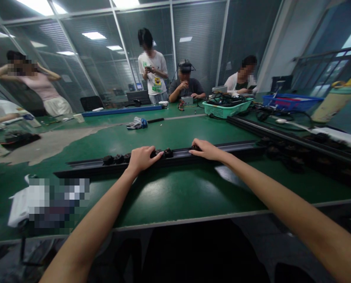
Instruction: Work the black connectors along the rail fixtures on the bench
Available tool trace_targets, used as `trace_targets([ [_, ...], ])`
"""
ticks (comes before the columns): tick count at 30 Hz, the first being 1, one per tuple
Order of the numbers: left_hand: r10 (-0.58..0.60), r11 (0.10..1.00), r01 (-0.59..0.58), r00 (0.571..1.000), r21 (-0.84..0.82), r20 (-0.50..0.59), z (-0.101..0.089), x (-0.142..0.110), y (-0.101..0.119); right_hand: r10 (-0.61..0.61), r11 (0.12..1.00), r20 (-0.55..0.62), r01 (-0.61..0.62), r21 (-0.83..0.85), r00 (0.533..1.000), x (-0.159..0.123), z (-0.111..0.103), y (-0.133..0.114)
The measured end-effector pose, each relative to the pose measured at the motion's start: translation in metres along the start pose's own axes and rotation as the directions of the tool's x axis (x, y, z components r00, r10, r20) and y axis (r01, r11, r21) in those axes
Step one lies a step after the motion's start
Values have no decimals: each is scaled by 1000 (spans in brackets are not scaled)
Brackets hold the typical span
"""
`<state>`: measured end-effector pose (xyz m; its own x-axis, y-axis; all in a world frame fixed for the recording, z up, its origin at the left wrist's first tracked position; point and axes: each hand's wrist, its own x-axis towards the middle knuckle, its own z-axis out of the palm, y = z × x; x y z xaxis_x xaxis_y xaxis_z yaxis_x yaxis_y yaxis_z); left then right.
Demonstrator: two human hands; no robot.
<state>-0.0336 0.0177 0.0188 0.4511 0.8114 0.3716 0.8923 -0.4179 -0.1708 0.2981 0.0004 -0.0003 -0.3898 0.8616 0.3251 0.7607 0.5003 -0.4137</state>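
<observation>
A long black rail (228,147) lies across the green table (175,192) in front of me. Several small black parts (116,158) sit in a row along its groove. My left hand (141,158) rests on the rail with its fingers curled over one black part near the middle. My right hand (206,149) lies a little further right on the rail, fingertips pinched on another small black part (194,147).
A second black rail with parts (305,143) runs along the right. A green basket of cables (227,107), a blue tray (291,101), a cloth bundle (137,124) and a blue bar (122,111) lie further back. Several people sit or stand at the far side.
</observation>
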Motion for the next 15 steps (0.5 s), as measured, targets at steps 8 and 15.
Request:
trace_targets([
  [8, -15, 1000, 15, 1000, -17, 15, 0, 1, 1, 66, 998, -174, -67, 0, 983, -18, 13, -5],
  [15, -18, 1000, 18, 1000, -13, 8, 1, 0, 2, -10, 991, -229, -21, -135, 973, -17, 15, -5],
])
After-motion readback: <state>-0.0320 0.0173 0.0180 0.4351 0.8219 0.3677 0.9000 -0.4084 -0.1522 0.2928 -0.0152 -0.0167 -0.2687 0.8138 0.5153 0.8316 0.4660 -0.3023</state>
